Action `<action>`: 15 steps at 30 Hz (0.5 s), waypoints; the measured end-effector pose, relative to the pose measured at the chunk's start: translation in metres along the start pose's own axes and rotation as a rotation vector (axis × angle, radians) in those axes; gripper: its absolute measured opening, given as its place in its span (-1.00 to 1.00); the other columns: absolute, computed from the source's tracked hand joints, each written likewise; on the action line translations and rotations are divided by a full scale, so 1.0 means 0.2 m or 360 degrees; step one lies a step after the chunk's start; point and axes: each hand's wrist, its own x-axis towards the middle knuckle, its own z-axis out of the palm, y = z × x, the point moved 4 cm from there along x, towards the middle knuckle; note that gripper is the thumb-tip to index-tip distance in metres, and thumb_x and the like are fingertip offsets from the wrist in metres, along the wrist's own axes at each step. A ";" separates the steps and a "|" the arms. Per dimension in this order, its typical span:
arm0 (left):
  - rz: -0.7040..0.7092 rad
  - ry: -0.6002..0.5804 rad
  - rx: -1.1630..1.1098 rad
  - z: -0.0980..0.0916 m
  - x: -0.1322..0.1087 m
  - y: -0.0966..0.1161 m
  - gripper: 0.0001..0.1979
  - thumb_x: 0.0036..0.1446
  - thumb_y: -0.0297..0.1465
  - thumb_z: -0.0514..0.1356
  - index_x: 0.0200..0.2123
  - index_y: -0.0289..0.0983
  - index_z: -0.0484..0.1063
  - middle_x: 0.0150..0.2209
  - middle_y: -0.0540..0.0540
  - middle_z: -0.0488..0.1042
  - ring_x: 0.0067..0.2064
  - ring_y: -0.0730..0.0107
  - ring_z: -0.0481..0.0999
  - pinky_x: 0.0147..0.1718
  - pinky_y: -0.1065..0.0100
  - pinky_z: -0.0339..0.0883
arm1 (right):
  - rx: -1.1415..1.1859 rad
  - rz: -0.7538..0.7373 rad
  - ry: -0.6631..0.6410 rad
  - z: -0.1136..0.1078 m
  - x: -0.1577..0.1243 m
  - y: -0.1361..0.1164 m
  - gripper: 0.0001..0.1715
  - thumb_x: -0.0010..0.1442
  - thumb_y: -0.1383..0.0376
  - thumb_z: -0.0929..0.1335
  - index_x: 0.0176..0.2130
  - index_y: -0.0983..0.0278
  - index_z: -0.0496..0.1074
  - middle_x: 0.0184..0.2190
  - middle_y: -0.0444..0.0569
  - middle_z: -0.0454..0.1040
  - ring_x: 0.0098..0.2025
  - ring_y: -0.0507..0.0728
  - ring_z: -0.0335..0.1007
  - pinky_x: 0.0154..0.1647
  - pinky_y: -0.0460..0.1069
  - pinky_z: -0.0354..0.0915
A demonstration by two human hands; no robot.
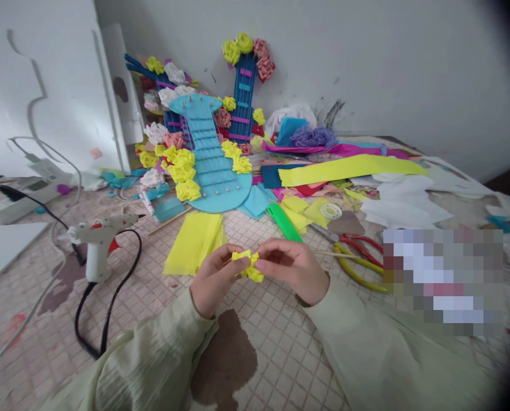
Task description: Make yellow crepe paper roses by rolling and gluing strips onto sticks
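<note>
Two hands meet over the desk [276,337], both pinching one yellow flower [250,267] between thumbs and fingers. The left hand [218,277] grips its nine o'clock side, the right hand [295,268] its three o'clock side, and the flower sits between the fingertips, near the middle of the view.

With the flower as the dial's centre, yellow paper [190,242] lies at ten o'clock, just behind the left hand. Farther out, between nine and ten, a white glue gun [97,251] stands with its nozzle turned toward two and its black cord trailing to six. At one o'clock a green tool [284,221] lies just beyond the right hand; scissors [334,236] rest between two and three, and a tape roll [332,211] near two.

Toward eleven, a light-blue board [214,154] with strings leans among yellow, white and pink flowers [186,174]. A dark-blue board [243,85] rises at twelve behind it. Purple yarn [312,137] and a long yellow strip [353,170] lie between one and two.
</note>
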 end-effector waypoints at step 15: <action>-0.0247 -0.0207 -0.0007 0.00 0.01 -0.04 -0.90 -0.33 -0.48 0.18 -0.61 -0.30 0.29 -0.65 0.05 0.30 -0.57 0.50 0.30 -0.56 0.43 0.14 | -0.0370 -0.0439 -0.0352 0.04 -0.02 -0.06 -0.96 -0.05 0.39 0.36 -0.46 0.27 0.41 -0.48 -0.10 0.35 -0.42 0.02 0.27 -0.38 -0.02 0.26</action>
